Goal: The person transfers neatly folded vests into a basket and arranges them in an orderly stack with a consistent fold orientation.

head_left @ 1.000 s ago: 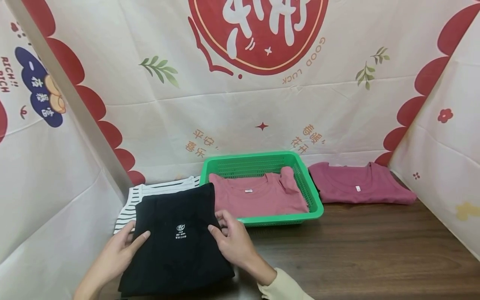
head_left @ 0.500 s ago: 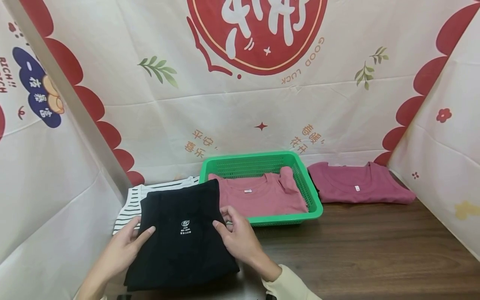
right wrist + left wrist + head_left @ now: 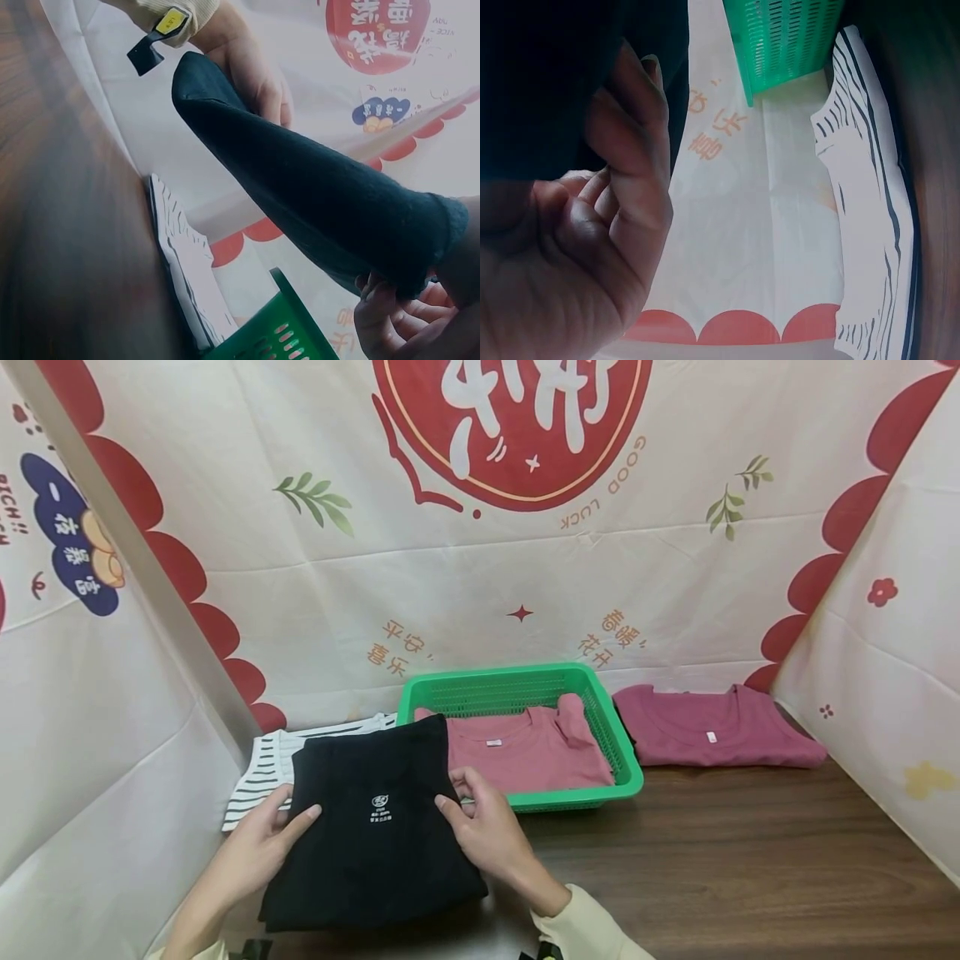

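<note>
Printed cloth backs a wooden table, over which both hands (thumbs on top) grip a black garment.

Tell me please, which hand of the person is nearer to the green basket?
Right. The right hand is by the green basket, near its front left corner; the left hand is farther left, across the black garment that both hold.
</note>
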`<action>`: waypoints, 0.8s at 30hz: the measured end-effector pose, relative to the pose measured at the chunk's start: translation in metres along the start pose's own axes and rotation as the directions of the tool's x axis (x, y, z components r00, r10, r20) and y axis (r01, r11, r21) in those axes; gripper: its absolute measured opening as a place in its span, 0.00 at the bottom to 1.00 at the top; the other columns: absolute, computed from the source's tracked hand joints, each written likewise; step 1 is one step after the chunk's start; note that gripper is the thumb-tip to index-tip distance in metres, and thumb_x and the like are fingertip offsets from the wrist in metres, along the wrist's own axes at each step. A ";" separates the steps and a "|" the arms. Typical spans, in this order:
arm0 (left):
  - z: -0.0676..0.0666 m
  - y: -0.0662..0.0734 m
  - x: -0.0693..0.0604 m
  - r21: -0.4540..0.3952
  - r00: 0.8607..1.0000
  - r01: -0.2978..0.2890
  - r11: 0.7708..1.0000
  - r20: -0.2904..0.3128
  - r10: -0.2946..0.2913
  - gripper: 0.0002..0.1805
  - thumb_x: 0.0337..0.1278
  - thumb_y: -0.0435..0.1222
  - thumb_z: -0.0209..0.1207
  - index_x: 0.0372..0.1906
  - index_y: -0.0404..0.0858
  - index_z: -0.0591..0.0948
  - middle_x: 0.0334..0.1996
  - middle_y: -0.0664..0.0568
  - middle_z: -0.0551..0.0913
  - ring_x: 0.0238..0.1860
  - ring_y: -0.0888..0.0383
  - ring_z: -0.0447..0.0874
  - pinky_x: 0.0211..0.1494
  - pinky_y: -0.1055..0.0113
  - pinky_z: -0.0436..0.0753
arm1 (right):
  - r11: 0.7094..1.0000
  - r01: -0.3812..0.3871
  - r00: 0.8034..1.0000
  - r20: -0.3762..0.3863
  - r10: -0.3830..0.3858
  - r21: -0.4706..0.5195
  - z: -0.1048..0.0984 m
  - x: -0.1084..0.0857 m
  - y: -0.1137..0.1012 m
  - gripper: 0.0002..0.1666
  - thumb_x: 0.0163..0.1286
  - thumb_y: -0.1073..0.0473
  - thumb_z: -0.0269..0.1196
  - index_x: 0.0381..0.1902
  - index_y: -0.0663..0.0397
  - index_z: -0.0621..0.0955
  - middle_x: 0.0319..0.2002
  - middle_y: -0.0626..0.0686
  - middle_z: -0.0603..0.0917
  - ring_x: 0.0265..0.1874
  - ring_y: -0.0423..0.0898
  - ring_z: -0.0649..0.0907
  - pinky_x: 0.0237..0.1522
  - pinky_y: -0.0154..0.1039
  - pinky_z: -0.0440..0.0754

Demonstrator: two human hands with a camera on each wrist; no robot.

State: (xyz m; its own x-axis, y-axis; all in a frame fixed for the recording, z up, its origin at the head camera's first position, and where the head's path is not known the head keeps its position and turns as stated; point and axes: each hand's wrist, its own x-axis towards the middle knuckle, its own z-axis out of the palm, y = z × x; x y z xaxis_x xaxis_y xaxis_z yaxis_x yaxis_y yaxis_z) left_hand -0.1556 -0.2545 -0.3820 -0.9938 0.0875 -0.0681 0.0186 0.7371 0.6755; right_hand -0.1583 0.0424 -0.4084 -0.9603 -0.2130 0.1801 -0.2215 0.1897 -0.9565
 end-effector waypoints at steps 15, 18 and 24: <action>0.010 0.013 0.018 -0.220 0.997 -0.035 0.975 0.054 0.048 0.23 0.68 0.48 0.58 0.58 0.39 0.70 0.41 0.45 0.87 0.34 0.56 0.88 0.38 0.65 0.84 | 0.998 0.019 0.998 -0.055 -0.023 -0.066 -0.017 0.004 0.003 0.14 0.73 0.59 0.61 0.51 0.59 0.76 0.37 0.54 0.83 0.36 0.44 0.84 0.42 0.36 0.82; 0.011 0.016 0.021 -0.239 0.996 -0.048 0.970 0.064 0.065 0.22 0.69 0.47 0.58 0.58 0.38 0.70 0.39 0.45 0.88 0.33 0.56 0.88 0.37 0.66 0.84 | 0.997 0.008 0.998 -0.061 -0.013 -0.082 -0.022 0.005 0.003 0.15 0.73 0.58 0.61 0.52 0.60 0.76 0.38 0.55 0.83 0.38 0.45 0.85 0.43 0.37 0.82; 0.014 0.021 0.028 -0.269 0.993 -0.044 0.962 0.090 0.071 0.22 0.69 0.48 0.57 0.57 0.38 0.70 0.37 0.45 0.88 0.32 0.54 0.89 0.37 0.64 0.85 | 0.998 0.000 0.997 -0.080 -0.005 -0.068 -0.032 0.007 0.000 0.14 0.71 0.61 0.62 0.52 0.59 0.76 0.38 0.55 0.83 0.38 0.47 0.85 0.44 0.39 0.83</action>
State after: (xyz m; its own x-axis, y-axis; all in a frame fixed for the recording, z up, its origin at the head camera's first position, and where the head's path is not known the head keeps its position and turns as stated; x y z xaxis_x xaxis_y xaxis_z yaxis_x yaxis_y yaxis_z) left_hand -0.1819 -0.2277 -0.3800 -0.9761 0.1997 -0.0863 0.0323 0.5252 0.8504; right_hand -0.1708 0.0714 -0.4002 -0.9696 -0.1364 0.2032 -0.2325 0.2542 -0.9388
